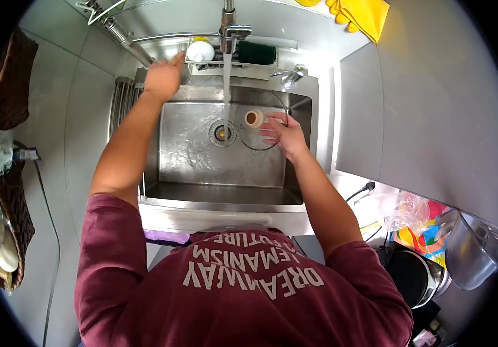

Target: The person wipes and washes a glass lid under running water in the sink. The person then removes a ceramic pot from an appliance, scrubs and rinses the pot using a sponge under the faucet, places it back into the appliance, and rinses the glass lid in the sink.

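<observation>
Over the right part of the steel sink point(202, 168), my right hand point(283, 134) is closed on the knob of a round glass lid point(258, 139). The knob point(253, 119) is pale with a brown centre. Water point(227, 87) runs from the faucet point(229, 34) towards the drain point(222, 133), left of the lid. My left hand point(165, 76) reaches to the sink's back left edge, beside a caddy; its fingertips are near a small clear object, and whether they hold it cannot be made out.
The caddy point(231, 72) holds a white bottle point(200, 52) and a dark green scouring pad point(257, 53). A soap dispenser point(293, 76) stands behind the sink's right corner. Yellow gloves point(364, 16) lie at the upper right. Woven baskets point(15, 98) are at the far left.
</observation>
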{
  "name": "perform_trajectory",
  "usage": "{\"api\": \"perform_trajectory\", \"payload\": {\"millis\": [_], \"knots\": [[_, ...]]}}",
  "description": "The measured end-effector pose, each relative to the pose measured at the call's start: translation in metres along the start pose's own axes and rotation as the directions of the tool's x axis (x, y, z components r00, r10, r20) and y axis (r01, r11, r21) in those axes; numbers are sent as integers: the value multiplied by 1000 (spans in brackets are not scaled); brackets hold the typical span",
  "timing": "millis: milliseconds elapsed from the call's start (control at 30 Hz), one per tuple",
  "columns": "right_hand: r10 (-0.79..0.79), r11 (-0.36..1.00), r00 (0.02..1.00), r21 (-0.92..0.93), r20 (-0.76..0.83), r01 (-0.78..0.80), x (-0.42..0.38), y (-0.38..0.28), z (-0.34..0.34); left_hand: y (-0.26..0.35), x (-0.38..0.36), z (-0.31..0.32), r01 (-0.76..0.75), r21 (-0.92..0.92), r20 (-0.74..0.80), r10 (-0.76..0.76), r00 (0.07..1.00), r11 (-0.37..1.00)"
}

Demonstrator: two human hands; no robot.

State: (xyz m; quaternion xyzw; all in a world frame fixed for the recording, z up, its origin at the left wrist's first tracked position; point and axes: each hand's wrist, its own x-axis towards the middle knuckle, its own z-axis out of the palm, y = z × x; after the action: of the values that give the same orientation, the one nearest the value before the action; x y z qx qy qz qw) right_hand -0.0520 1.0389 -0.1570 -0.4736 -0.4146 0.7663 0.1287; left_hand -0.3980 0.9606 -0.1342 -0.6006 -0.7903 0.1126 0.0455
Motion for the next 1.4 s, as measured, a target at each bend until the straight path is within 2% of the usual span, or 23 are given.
{"api": "perform_trajectory", "payload": {"millis": [67, 133, 167, 200, 267, 300, 367, 400, 433, 533, 633, 733, 833, 933, 1067, 1133, 1233, 1333, 1367, 1400], "knots": [[-11, 998, 995, 60, 97, 5, -2, -7, -3, 4, 0, -10, 82, 32, -6, -82, 997, 996], [-48, 995, 997, -90, 62, 53, 3, 1, -10, 8, 2, -2, 118, 74, -20, -116, 993, 990], [-70, 983, 996, -166, 49, 78, 6, 5, -14, 15, 1, 3, 142, 32, -55, -140, 989, 989], [-190, 920, 981, -344, 28, 188, 4, 12, -15, 23, -3, 9, 162, -58, -120, -168, 979, 985], [-415, 669, 908, -658, 57, 347, 0, 28, -13, 43, -22, 16, 185, -237, -234, -240, 942, 954], [-381, 662, 915, -652, 132, 370, -8, 25, -9, 59, -40, -1, 185, -339, -151, -247, 957, 922], [-322, 210, 919, -929, 228, 304, 3, 43, -14, 90, -75, 17, 187, -456, -49, -234, 971, 870], [-272, -52, 926, -965, 261, 257, 9, 56, -18, 104, -93, 31, 211, -545, 33, -231, 972, 811], [-235, -36, 939, -967, 253, 251, 15, 69, -21, 116, -109, 41, 245, -626, 115, -223, 968, 741], [-480, -251, 734, -877, 480, 409, 40, 122, -41, 141, -152, 42, 275, -651, 177, -210, 961, 708], [-409, -287, 788, -885, 459, 366, 53, 146, -45, 150, -175, 57, 263, -657, 165, -206, 965, 707], [-307, -388, 811, -843, 499, 372, 59, 162, -50, 152, -185, 56, 261, -643, 135, -230, 964, 720], [-178, -371, 879, -857, 442, 356, 61, 182, -54, 154, -185, 45, 274, -655, 140, -244, 960, 704], [-113, -293, 907, -886, 406, 361, 64, 198, -56, 157, -190, 40, 264, -678, 100, -270, 958, 686], [-161, -379, 878, -849, 452, 367, 57, 192, -53, 156, -202, 22, 310, -707, 120, -325, 938, 635], [-175, -421, 863, -829, 474, 369, 39, 161, -35, 151, -208, 11, 326, -729, 137, -338, 931, 602], [120, -20, 890, -895, 440, 445, 12, 67, 16, 136, -220, 6, 255, -823, 64, -363, 930, 508], [156, 369, 889, -861, 430, 351, -38, -24, 62, 120, -228, -31, 405, -866, 275, -399, 875, 291], [140, 555, 839, -743, 526, 374, -47, -30, 67, 115, -235, -19, 303, -893, 142, -431, 891, 333], [106, 712, 778, -593, 619, 375, -57, -36, 68, 113, -239, -30, 320, -889, 151, -451, 880, 328]]}}
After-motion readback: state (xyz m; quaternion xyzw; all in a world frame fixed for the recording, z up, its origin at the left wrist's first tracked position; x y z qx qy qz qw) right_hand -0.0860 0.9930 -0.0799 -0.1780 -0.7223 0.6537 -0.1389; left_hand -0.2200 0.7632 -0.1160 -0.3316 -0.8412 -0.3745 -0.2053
